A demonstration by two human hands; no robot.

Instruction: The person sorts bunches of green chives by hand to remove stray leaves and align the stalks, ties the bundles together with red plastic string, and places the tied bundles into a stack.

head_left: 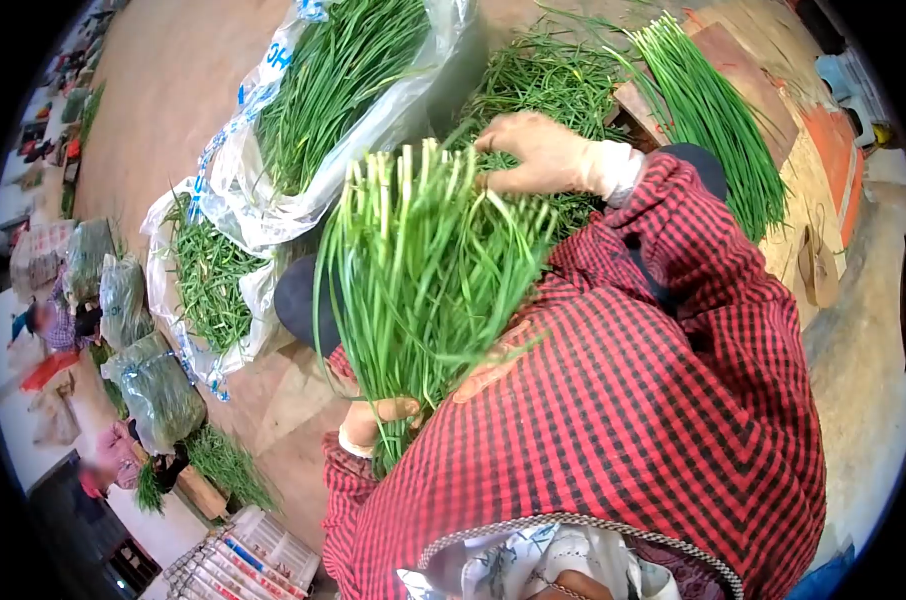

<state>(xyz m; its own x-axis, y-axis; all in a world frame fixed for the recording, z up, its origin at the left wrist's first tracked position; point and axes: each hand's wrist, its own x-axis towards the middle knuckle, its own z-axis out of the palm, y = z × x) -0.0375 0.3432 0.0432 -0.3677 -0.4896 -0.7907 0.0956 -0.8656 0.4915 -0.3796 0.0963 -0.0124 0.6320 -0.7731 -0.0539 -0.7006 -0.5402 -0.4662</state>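
Note:
A large bunch of long green stalks [413,270] with pale cut ends stands upright before my chest. Low on the bunch, my left hand [381,418] has its fingers wrapped round the leafy end. My right hand [538,152] is at the upper right of the bunch, by the pale ends; its fingertips are partly hidden and blurred, so what they grip is unclear. Behind it lies a loose heap of green leaves [548,75]. A neat bundle of stalks [708,115] rests on a board at the upper right.
An open plastic bag [428,90] full of stalks lies beyond the bunch, with a smaller bag [258,335] of trimmings to its left. Filled bags [153,395], a crate [263,550] and other people [116,455] are at the left. A wooden board [793,205] lies at the right.

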